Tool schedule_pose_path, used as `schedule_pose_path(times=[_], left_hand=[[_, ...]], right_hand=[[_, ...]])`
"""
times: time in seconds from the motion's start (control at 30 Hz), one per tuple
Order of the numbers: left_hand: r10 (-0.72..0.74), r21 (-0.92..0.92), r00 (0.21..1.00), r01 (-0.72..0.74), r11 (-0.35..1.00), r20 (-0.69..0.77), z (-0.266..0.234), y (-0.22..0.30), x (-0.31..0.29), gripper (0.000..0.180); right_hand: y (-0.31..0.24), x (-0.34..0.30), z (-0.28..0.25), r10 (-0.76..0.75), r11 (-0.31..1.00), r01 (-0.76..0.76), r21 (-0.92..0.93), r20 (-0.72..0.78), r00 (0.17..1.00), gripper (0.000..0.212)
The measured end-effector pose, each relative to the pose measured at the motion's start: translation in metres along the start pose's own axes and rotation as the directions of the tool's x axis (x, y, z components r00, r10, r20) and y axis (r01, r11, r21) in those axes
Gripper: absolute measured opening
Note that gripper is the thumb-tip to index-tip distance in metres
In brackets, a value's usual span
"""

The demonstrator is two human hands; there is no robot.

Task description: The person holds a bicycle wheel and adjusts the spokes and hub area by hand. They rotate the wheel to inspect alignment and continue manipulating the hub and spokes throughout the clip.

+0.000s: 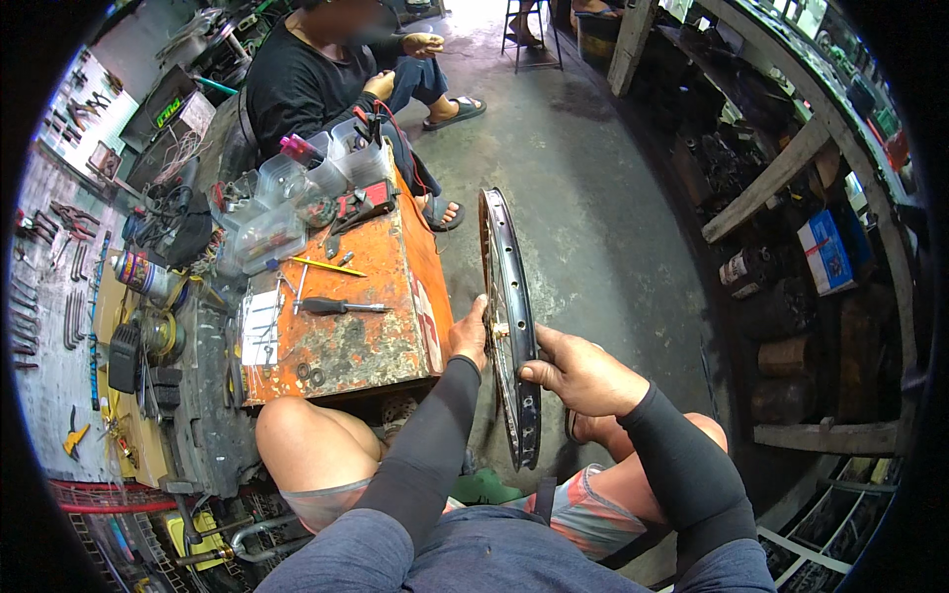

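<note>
right hand (585,374): curled, gripping black round metal wheel rim (511,282) | left hand (471,336): at its left side, can't tell grip | far left: chipped orange table (381,267)

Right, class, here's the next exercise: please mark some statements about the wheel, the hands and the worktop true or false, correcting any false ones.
1. The wheel is between the person's left hand and right hand. True.
2. The wheel lies flat on the worktop. False: it is held up on edge, to the right of the orange worktop.
3. A screwdriver with a dark handle lies on the worktop. True.
4. The yellow pencil stands in a plastic container. False: the pencil lies on the worktop.
5. The wearer's forearms are bare. False: black sleeves cover them.
</note>
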State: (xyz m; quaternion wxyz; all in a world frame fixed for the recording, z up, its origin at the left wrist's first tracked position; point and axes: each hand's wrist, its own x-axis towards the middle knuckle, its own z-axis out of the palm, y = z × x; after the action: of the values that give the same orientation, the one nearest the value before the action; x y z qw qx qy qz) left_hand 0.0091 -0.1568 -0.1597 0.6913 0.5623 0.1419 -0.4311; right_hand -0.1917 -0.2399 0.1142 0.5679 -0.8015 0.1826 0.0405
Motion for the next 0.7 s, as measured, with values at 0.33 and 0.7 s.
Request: schedule_pose_path(times=[0.33,0.7], left_hand=[[-0.058,0.176,0.998,0.053,0.983,0.023,0.007,-0.001,0.015,0.048],[-0.030,0.088,0.993,0.020,0.996,0.110,-0.010,-0.015,0.029,0.052]], right_hand=[[0.008,-0.004,-0.004,0.008,1.000,-0.007,0.027,-0.035,0.999,0.043],[0.009,-0.003,-0.001,0.017,1.000,-0.017,0.001,0.004,1.000,0.042]])
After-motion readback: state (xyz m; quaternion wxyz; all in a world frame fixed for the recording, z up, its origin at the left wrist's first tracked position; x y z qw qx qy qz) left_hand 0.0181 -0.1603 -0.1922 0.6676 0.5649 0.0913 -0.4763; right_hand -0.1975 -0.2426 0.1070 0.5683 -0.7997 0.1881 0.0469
